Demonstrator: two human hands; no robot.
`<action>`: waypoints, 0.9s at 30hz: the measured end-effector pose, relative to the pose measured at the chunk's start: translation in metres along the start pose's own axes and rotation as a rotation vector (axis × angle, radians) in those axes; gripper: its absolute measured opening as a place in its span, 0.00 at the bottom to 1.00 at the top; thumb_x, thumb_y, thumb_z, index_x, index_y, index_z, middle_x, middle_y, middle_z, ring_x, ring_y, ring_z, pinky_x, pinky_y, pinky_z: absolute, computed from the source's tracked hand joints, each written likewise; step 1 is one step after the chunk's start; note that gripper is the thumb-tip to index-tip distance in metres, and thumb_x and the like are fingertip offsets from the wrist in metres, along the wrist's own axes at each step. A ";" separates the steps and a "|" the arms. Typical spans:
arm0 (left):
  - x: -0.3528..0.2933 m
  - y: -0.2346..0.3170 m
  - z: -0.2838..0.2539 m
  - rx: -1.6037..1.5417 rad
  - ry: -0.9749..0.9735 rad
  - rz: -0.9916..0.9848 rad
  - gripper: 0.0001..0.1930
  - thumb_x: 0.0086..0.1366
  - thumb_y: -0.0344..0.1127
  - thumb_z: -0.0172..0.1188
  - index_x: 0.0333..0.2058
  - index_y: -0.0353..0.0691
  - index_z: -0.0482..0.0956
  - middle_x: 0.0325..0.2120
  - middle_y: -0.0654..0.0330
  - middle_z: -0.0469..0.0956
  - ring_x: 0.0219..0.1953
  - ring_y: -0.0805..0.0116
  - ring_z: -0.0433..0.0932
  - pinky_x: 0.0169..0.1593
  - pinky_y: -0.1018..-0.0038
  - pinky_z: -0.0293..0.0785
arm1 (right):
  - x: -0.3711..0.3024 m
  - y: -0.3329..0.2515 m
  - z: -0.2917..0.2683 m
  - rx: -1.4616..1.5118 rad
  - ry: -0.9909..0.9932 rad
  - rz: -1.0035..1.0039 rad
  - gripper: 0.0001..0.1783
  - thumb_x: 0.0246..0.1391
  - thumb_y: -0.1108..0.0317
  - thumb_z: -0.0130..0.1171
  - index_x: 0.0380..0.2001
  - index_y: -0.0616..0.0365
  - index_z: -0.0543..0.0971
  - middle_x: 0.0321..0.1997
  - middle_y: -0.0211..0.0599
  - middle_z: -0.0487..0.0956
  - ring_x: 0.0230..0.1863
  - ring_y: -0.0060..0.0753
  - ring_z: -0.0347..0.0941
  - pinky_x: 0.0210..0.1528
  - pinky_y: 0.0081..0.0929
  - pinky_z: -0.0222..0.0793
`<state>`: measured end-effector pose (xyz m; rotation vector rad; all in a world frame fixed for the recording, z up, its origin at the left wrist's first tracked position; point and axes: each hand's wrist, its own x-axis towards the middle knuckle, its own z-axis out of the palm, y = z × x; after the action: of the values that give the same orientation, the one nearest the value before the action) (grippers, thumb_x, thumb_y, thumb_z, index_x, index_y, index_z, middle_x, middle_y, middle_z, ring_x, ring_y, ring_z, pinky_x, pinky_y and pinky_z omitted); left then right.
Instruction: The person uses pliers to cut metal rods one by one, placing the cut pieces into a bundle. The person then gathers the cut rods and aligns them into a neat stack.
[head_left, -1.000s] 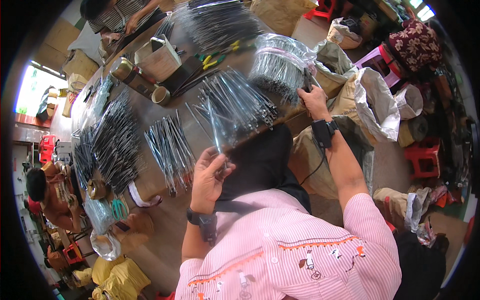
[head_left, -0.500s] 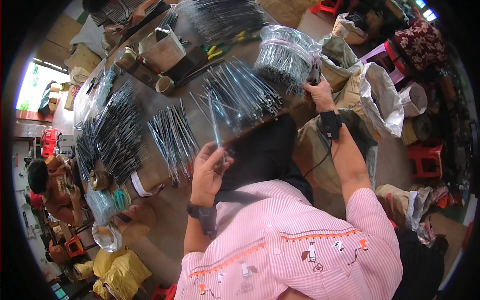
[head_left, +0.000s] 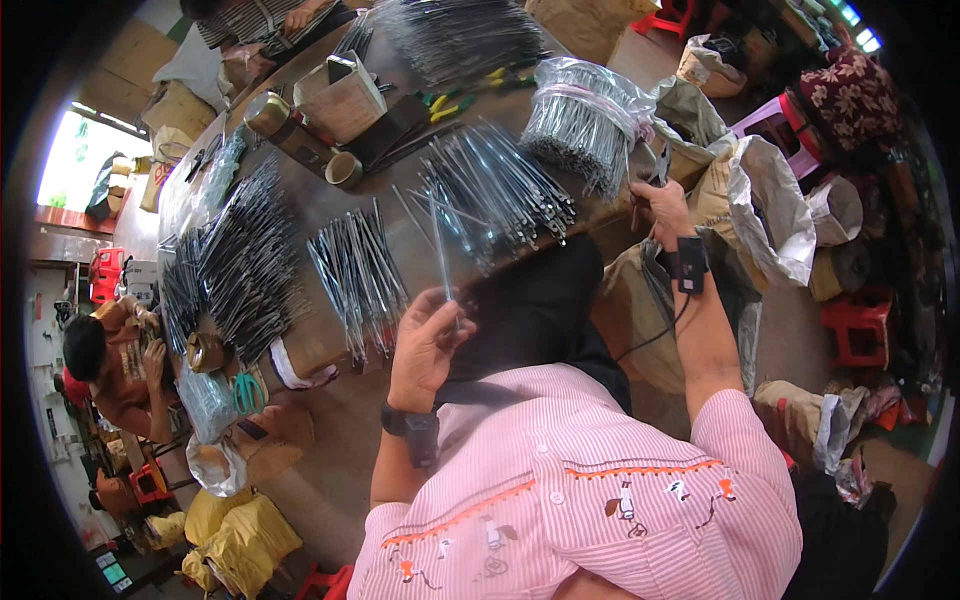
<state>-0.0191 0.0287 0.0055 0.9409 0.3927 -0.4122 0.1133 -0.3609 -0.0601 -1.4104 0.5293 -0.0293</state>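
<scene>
My left hand [head_left: 425, 340] is closed in a pinch on thin metal rods [head_left: 443, 255], which point away from me over the table's near edge. At the right, my right hand [head_left: 660, 208] is closed round a small grey metal tool [head_left: 652, 162]; its handle is hidden by the fingers and its kind is unclear. That hand is beside a thick bundle of thin silvery wires [head_left: 578, 135] wrapped in clear plastic. A loose pile of metal rods [head_left: 500, 185] is ahead of my left hand, with a smaller pile of rods [head_left: 357, 275] to its left.
Dark rods [head_left: 245, 260] cover the table's left, near teal-handled scissors [head_left: 247, 393]. Farther back are an open box [head_left: 340, 100], a tape roll [head_left: 343, 170] and yellow-handled pliers [head_left: 450, 108]. Open sacks [head_left: 765, 215] stand at the right. Other people sit at the left and the far side.
My right hand has shifted slightly right, a little farther from the wrapped bundle. My left hand keeps its pinch on the rods. The whole view has shifted a little.
</scene>
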 end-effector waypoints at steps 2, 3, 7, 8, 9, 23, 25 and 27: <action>0.000 -0.001 -0.006 -0.013 0.022 0.012 0.11 0.62 0.28 0.60 0.44 0.38 0.74 0.32 0.61 0.78 0.29 0.71 0.80 0.31 0.82 0.79 | -0.008 0.000 -0.005 0.188 -0.133 0.127 0.09 0.50 0.76 0.62 0.36 0.61 0.74 0.25 0.32 0.76 0.23 0.28 0.74 0.25 0.29 0.74; 0.001 -0.002 -0.008 -0.012 0.018 -0.001 0.11 0.63 0.28 0.60 0.44 0.38 0.74 0.32 0.61 0.78 0.29 0.71 0.80 0.31 0.82 0.79 | -0.011 -0.002 -0.009 0.277 -0.218 0.203 0.09 0.51 0.76 0.62 0.36 0.61 0.74 0.25 0.32 0.76 0.24 0.29 0.74 0.26 0.30 0.75; 0.004 -0.005 -0.009 -0.016 0.006 -0.038 0.11 0.63 0.28 0.60 0.44 0.38 0.74 0.31 0.62 0.78 0.29 0.71 0.80 0.31 0.82 0.79 | -0.006 -0.010 -0.015 0.405 -0.473 0.350 0.05 0.58 0.72 0.58 0.37 0.60 0.75 0.28 0.31 0.75 0.28 0.29 0.75 0.30 0.29 0.76; 0.004 -0.005 -0.008 -0.002 0.026 -0.055 0.12 0.63 0.28 0.60 0.45 0.38 0.74 0.31 0.62 0.78 0.29 0.71 0.80 0.31 0.82 0.79 | 0.001 -0.011 -0.015 0.427 -0.555 0.360 0.05 0.58 0.72 0.57 0.37 0.60 0.76 0.27 0.31 0.75 0.28 0.29 0.74 0.30 0.29 0.76; 0.004 -0.005 -0.006 -0.003 -0.003 -0.051 0.12 0.62 0.28 0.60 0.45 0.38 0.74 0.31 0.62 0.78 0.29 0.71 0.80 0.31 0.82 0.79 | 0.009 -0.009 -0.013 0.413 -0.423 0.357 0.05 0.58 0.71 0.58 0.36 0.60 0.76 0.26 0.31 0.75 0.27 0.29 0.75 0.29 0.29 0.75; -0.002 -0.009 -0.020 -0.024 0.124 -0.032 0.09 0.65 0.28 0.57 0.44 0.36 0.75 0.28 0.62 0.77 0.26 0.73 0.79 0.27 0.85 0.75 | 0.010 0.017 -0.001 0.118 0.131 0.023 0.12 0.51 0.65 0.66 0.31 0.62 0.77 0.24 0.34 0.78 0.17 0.28 0.72 0.20 0.26 0.69; 0.000 -0.009 -0.021 -0.021 0.087 -0.052 0.10 0.63 0.27 0.59 0.43 0.38 0.74 0.29 0.62 0.78 0.27 0.72 0.80 0.30 0.83 0.78 | -0.004 0.018 -0.001 0.048 0.047 0.077 0.11 0.51 0.66 0.66 0.31 0.60 0.77 0.24 0.32 0.77 0.20 0.27 0.73 0.22 0.27 0.72; 0.002 -0.009 -0.020 -0.021 0.059 -0.061 0.10 0.62 0.27 0.61 0.43 0.38 0.74 0.30 0.62 0.78 0.28 0.71 0.80 0.30 0.83 0.79 | -0.019 0.021 0.004 0.082 0.008 0.105 0.11 0.50 0.67 0.67 0.32 0.59 0.76 0.24 0.31 0.77 0.21 0.26 0.73 0.23 0.27 0.74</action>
<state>-0.0250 0.0397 -0.0123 0.9236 0.4798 -0.4353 0.0920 -0.3472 -0.0733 -1.3020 0.6017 0.0272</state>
